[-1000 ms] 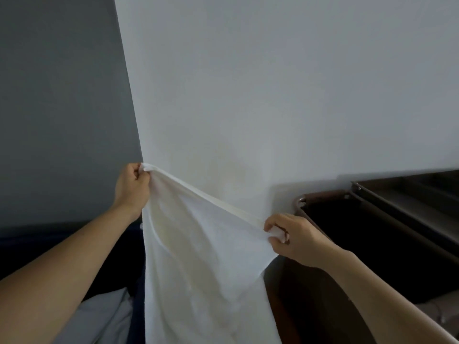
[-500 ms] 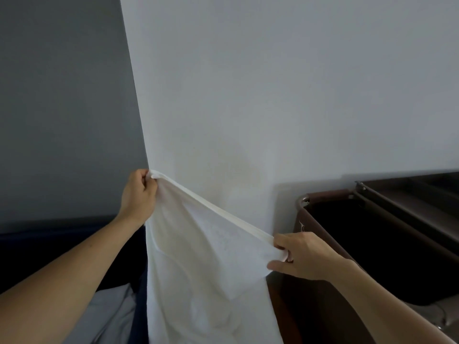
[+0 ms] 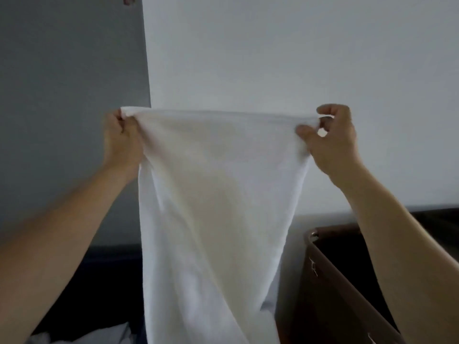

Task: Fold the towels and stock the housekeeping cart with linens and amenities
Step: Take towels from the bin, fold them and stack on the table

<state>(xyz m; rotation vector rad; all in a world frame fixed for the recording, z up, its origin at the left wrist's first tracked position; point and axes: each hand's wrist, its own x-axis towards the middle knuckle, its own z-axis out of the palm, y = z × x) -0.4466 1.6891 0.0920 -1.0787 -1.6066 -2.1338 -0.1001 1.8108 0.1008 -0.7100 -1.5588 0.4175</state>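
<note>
White towel (image 3: 211, 207) fills the near field and hangs lengthwise in front of the person. Its lower end runs out of the bottom of the frame, so I cannot tell whether it hangs free.

Left hand (image 3: 121, 142): fingers curled, pinching the upper left corner. Right hand (image 3: 330, 142): thumb and forefinger pinch the upper right corner, the other fingers curled above. The top hem is stretched level between them with a slight sag. The cloth narrows below the hands, and soft vertical creases show.

Step in hand, as judged: squaring the towel before the first fold.
- Hold both corners at equal height with the hem taut, so the side edges fall parallel.
- Bring corner to corner and match the hems before letting the fold settle.
- Pinch at the very corners; bunched cloth there would skew the fold.

Beyond, lower right: brown cart (image 3: 320, 247), its rim just beside the towel's right edge. Keep the cloth off that rim. Lower left: some pale linen (image 3: 99, 336), blurred, on a dark surface.

Farthest: white wall (image 3: 273, 58) behind the towel, grey wall (image 3: 69, 70) to its left.
</note>
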